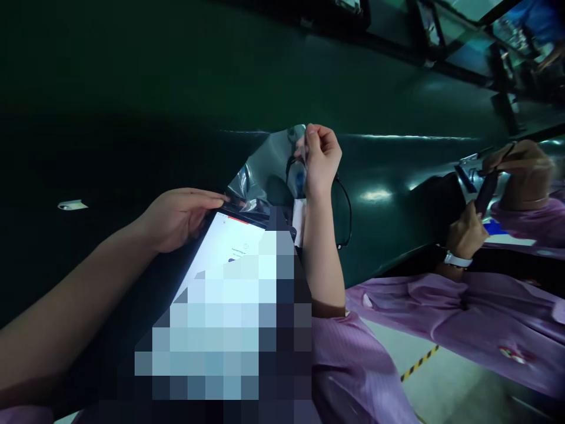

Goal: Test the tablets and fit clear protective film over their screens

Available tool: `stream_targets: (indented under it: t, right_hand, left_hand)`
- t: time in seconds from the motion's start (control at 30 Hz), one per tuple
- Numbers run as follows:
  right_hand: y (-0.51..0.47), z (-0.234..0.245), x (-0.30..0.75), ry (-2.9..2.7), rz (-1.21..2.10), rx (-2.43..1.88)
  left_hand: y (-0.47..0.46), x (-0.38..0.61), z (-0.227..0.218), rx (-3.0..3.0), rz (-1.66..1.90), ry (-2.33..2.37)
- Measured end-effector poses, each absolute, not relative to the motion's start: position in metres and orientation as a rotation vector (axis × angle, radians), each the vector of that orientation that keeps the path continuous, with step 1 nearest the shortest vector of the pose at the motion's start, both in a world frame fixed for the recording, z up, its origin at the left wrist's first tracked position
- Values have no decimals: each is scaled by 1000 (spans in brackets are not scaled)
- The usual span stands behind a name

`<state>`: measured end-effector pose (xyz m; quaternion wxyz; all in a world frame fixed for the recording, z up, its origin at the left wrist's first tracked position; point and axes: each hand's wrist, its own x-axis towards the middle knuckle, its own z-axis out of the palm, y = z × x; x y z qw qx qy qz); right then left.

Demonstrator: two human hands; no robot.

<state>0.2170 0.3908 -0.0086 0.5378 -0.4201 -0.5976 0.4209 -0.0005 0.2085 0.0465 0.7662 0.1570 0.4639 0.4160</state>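
A sheet of clear plastic film (pixel 269 168) rises at an angle above the top end of a tablet-like device with a lit white screen (pixel 212 250). My right hand (pixel 324 159) is closed, pinching the film's upper right corner between thumb and fingers. At the device's top left corner, my left hand (pixel 176 218) is closed on the edge, its fingertips also against the film's lower corner. Blurred blocks hide most of the device's lower part. Behind my right wrist lies a small white item (pixel 299 221), partly covered.
A black cable (pixel 350 212) curves over the dark green work surface (pixel 132 76). A small white scrap (pixel 73 205) lies at the left. On the right, a co-worker's hands (pixel 468 235) hold a dark object. Several framed devices line the far edge.
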Motion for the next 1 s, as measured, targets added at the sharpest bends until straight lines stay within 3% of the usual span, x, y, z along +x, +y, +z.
stream_targets:
  t: [1.0]
  right_hand:
    - [386, -2, 216, -1416, 964, -1002]
  left_hand:
    - [204, -3, 71, 517, 891, 1008]
